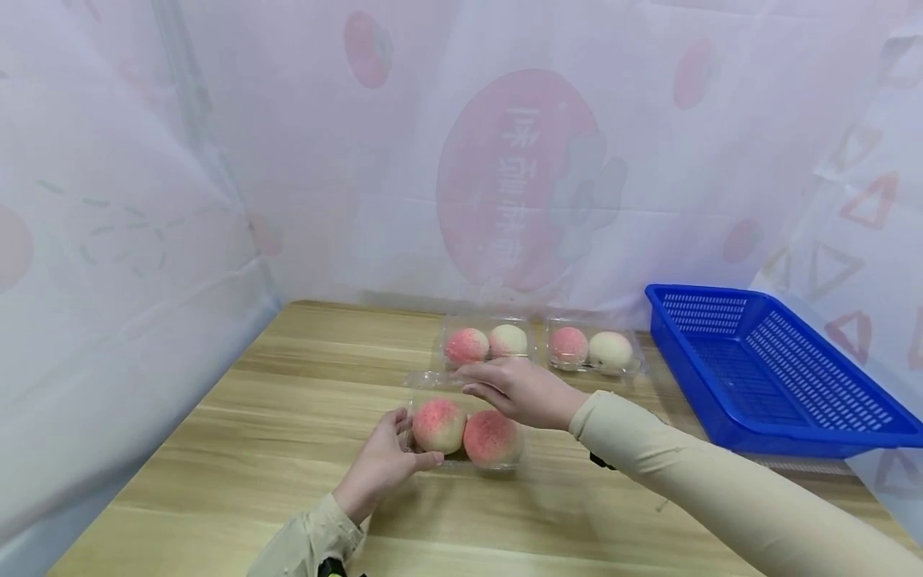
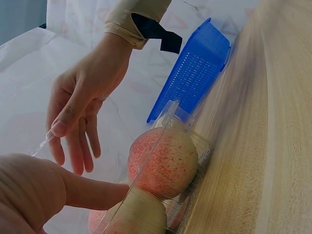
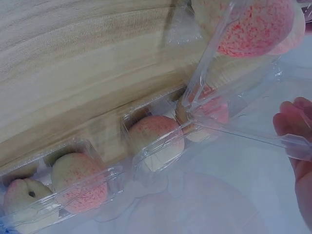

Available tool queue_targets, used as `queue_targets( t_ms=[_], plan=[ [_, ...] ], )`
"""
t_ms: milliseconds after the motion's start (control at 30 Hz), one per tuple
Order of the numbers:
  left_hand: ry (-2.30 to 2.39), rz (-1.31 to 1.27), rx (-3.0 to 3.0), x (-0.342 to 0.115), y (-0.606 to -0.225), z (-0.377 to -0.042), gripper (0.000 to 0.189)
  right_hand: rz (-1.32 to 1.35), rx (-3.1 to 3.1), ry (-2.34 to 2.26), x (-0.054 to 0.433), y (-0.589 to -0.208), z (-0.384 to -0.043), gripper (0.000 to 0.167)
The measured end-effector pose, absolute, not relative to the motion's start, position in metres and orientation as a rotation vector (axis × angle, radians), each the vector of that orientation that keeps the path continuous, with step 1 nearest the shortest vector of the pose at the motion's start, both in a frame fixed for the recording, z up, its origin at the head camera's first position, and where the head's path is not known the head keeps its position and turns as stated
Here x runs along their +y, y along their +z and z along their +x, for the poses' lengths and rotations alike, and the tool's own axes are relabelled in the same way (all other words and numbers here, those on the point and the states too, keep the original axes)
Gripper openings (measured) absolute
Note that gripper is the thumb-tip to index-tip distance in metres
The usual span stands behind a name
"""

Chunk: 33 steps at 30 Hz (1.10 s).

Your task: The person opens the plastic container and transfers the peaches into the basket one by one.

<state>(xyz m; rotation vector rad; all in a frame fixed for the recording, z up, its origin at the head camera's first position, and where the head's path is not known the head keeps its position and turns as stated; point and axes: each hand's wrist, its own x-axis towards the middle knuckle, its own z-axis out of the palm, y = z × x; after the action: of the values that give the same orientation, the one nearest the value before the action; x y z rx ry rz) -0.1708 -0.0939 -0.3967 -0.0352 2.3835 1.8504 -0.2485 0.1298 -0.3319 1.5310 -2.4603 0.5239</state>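
A clear plastic clamshell box [image 1: 469, 461] with two pink-and-cream peaches [image 1: 492, 438] stands on the wooden table, its lid raised. My left hand [image 1: 385, 457] grips the box's left end, thumb along the front and fingers round the side; in the left wrist view its thumb [image 2: 97, 191] lies against the clear rim. Above the box's back, my right hand [image 1: 522, 391] pinches the lid's edge between thumb and fingers, clearest as the right hand [image 2: 85, 107] in the left wrist view. The right wrist view shows the transparent lid [image 3: 243, 129] slanting past the peaches.
Behind stand two more clear boxes with two peaches each, a left box [image 1: 449, 324] and a right box [image 1: 638, 362]. A blue slotted basket [image 1: 692, 393] sits at the right of the wooden table [image 1: 238, 457]. White printed sheets [image 1: 346, 240] enclose the back and sides.
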Motion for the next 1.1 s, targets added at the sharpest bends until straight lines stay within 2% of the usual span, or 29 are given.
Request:
queue_targets(
  t_ms=[167,567,800,1100],
  plan=[
    [1.845,-0.035,2.385,-0.096,-0.396,-0.17,0.097,1.515,-2.451,0.529,0.129,-0.33,-0.25,0.025],
    [1.885,-0.033,2.345,-0.095,-0.397,-0.17,0.099,1.465,-2.513,0.567,0.129,-0.325,-0.254,0.029],
    [1.879,-0.031,2.361,-0.093,-0.396,-0.167,0.098,1.295,-2.474,0.504,0.132,-0.32,-0.256,0.03],
    [1.879,-0.034,2.37,-0.091,-0.398,-0.166,0.095,1.173,-2.199,0.61,0.142,-0.305,-0.267,0.062]
  ],
)
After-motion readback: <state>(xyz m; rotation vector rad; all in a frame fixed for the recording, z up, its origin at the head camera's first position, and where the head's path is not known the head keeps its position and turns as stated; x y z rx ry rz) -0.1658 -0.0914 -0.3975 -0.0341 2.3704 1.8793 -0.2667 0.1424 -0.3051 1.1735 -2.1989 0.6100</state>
